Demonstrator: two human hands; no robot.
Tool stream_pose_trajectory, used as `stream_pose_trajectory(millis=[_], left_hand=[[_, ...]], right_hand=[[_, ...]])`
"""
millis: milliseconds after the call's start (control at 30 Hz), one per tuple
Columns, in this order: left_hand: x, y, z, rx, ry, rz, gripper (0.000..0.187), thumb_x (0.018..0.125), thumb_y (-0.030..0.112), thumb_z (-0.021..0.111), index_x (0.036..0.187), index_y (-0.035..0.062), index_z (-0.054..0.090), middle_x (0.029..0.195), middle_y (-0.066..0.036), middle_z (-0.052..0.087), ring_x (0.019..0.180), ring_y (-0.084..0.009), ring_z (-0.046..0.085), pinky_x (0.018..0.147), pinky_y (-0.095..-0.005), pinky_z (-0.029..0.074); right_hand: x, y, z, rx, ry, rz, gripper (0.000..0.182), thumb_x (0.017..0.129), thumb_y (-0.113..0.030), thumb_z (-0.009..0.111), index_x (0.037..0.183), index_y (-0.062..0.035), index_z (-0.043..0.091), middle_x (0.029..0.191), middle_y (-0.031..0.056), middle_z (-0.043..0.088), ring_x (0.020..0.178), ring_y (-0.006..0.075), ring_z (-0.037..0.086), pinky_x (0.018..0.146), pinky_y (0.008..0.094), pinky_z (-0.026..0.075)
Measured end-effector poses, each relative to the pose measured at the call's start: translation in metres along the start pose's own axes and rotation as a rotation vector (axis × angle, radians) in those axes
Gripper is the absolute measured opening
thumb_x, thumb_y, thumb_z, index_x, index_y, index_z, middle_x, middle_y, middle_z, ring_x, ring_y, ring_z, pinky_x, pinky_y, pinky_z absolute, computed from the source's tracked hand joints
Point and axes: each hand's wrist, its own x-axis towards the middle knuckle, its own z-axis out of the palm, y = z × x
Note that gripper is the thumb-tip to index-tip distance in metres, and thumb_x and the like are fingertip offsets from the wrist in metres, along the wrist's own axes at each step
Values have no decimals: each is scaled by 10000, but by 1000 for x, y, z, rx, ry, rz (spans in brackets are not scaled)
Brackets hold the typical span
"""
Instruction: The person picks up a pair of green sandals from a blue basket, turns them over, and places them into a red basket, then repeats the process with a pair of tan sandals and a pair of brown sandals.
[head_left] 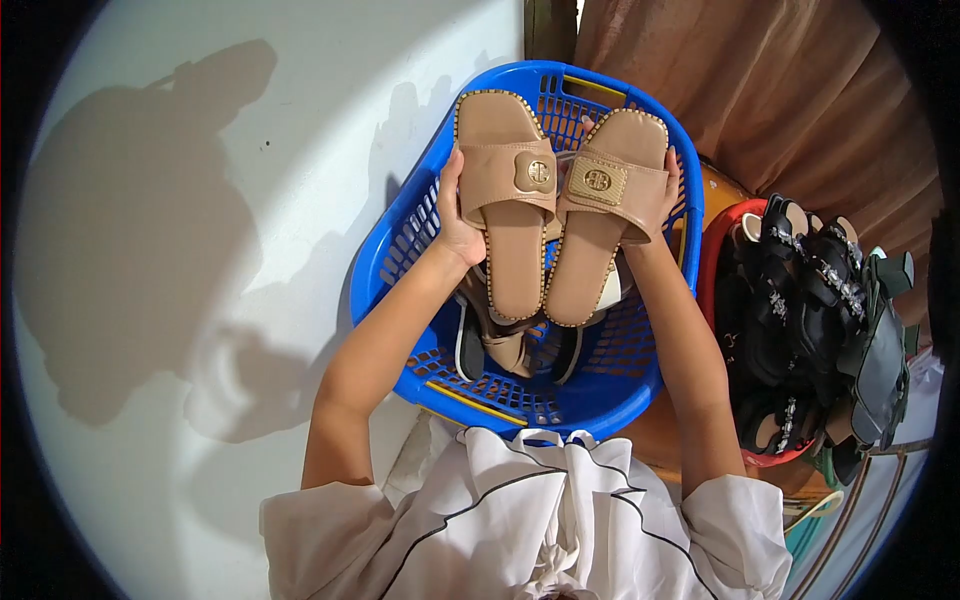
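Observation:
Two tan slide sandals are held side by side above a blue plastic basket, soles down and toes pointing away from me. My left hand grips the left sandal by its outer side at the strap, which bears a gold emblem on a rounded patch. My right hand grips the right sandal at its outer edge; most of those fingers are hidden behind it. Its gold emblem sits on a rectangular plate. Both have beaded edges. Beneath them in the basket lie more shoes, including a beige one with a knotted strap.
To the right stands a red basket heaped with black sandals, some with jewelled straps. A brown curtain hangs behind it. A white wall with shadows rises close on the left. A brown wooden surface shows below the baskets.

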Motion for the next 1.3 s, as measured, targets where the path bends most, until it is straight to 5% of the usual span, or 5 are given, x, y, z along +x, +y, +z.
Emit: stream_pose_trajectory(millis=[167,467,667,867,1300], left_hand=[[-1,-2,-4,-24,-3,-22,693,745,609,415,1198,84,408,1127,-103,496,1007,-225,504,854,-396,415],[-1,0,-12,-33,-49,-98,687,738,570,472,1200,67,403,1121,-116,496,1001,-222,503,852,-385,413],[1,11,-19,116,-55,-189,689,726,554,505,1192,54,410,1100,-125,507,971,-218,520,818,-362,435],[-1,16,-26,247,-22,-216,675,724,537,522,1183,53,420,1082,-123,519,955,-203,532,790,-342,451],[-6,22,-21,358,15,-268,650,719,527,536,1130,28,466,1002,-130,559,879,-192,567,753,-314,468]], right_hand=[[-1,1,6,100,-216,115,615,799,-473,376,1219,-23,386,1251,256,358,1084,356,431,908,444,358],[-4,6,23,23,-32,146,603,817,-475,328,1209,-23,397,1227,266,371,1066,385,436,886,464,379],[2,-10,-10,-203,124,144,458,801,-389,440,1105,-52,507,1097,128,536,980,273,526,850,392,416],[-1,-10,-4,-257,192,117,380,787,-353,482,1026,-67,555,1013,97,580,904,233,558,808,358,438],[-3,-17,-4,-244,114,241,364,774,-287,489,1041,-47,550,1015,111,584,915,251,563,824,372,431]])
